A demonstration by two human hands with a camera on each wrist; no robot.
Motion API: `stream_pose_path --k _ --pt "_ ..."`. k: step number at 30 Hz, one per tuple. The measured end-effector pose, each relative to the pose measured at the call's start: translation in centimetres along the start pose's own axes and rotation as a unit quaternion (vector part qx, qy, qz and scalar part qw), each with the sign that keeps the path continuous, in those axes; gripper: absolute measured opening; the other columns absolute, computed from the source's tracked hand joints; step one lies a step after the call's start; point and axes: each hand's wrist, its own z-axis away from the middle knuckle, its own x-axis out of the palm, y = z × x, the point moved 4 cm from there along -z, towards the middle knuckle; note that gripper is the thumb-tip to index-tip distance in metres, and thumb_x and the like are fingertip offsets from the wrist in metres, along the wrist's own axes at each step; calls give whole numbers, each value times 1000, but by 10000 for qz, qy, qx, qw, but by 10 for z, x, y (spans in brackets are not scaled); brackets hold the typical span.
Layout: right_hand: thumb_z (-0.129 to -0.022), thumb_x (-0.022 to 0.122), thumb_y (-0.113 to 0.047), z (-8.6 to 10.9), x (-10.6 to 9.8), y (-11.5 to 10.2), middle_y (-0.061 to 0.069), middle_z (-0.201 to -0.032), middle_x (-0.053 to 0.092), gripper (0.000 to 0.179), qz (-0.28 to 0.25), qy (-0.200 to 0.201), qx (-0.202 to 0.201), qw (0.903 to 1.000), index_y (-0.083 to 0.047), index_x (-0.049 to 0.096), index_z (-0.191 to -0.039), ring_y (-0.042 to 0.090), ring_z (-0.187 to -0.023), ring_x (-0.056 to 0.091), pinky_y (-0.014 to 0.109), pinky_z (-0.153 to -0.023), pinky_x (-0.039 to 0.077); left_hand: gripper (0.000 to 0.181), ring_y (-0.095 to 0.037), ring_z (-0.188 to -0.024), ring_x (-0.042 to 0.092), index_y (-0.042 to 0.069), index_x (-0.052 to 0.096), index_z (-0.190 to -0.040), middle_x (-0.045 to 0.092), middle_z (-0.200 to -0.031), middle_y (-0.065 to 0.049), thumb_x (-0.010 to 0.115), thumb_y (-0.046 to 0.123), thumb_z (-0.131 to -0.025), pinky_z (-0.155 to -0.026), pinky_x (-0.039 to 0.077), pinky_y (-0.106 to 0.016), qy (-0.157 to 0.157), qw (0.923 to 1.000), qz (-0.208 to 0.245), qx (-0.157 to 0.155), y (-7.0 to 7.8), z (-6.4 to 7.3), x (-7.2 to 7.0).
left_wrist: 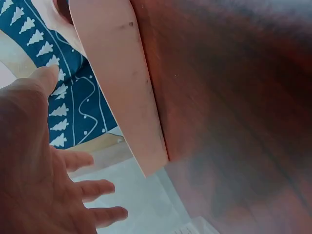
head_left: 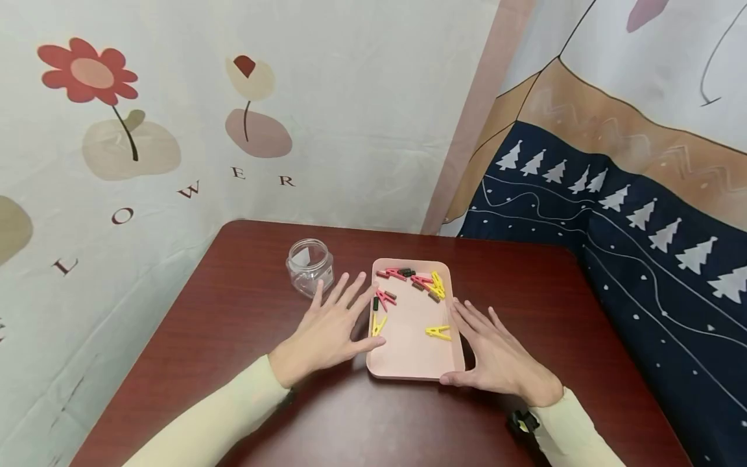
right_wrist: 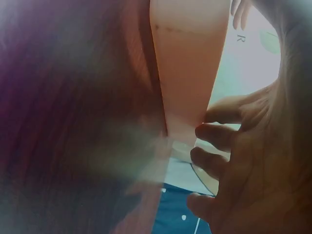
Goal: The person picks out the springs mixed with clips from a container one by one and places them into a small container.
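Note:
A pink rectangular tray (head_left: pixel 408 360) lies on the table between the two hands. Inside it are several small clips: a yellow clip (head_left: pixel 438 333) by the right wall, another yellow clip (head_left: pixel 378 325) at the left wall, and red and dark ones towards the back. My left hand (head_left: pixel 327 331) has its fingers spread at the tray's left side, the thumb over its edge; whether it touches is unclear. On the opposite side, my right hand (head_left: pixel 496 353) has fingertips against the tray wall (right_wrist: pixel 187 63) in the right wrist view, its thumb by the front right corner.
Behind the left hand stands a clear, open-topped jar (head_left: pixel 309 269). The dark red-brown table (head_left: pixel 262 389) extends around the tray. A flower-patterned cloth (head_left: pixel 350 97) hangs behind it, and a dark blue cloth with trees (head_left: pixel 642 272) hangs on the right.

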Motion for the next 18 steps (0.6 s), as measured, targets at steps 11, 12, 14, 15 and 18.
stream_pose_path --k 11,12,14,15,18 --pt "-83 82 -92 -6 -2 6 9 -194 31 136 -205 -75 1 9998 -14 33 -185 41 -180 33 81 -141 21 95 -43 -174 44 25 45 -181 48 -185 -12 70 77 -106 -139 28 -80 -190 9989 -312 303 3 -43 -2" --pt "-83 82 -92 -6 -2 6 9 -194 32 136 -207 -76 -6 9998 -14 33 -184 41 -180 33 81 -141 20 93 -43 -173 46 24 47 -180 51 -184 -13 71 75 -106 -139 29 -79 -168 9987 -342 346 3 -48 -3" --pt "-83 81 -92 -7 -2 6 9 -193 33 136 -199 -88 -7 9998 -14 34 -184 41 -180 33 81 -141 20 88 -42 -168 52 23 51 -177 55 -180 -13 73 71 -107 -140 30 -78 -123 9982 -369 447 3 -58 -5" --pt "-83 81 -92 -8 -2 6 9 -193 33 136 -189 -91 -6 9998 -14 34 -184 41 -180 33 82 -141 20 86 -42 -165 55 23 53 -176 56 -179 -13 73 70 -107 -140 30 -77 -105 9979 -404 497 4 -63 -6" --pt "-83 80 -92 -9 -3 6 9 -193 33 136 -161 -108 6 9998 -14 34 -184 42 -179 34 82 -141 20 80 -40 -157 62 21 58 -172 61 -174 -10 75 65 -108 -139 33 -74 -78 9967 -524 615 6 -78 -8"
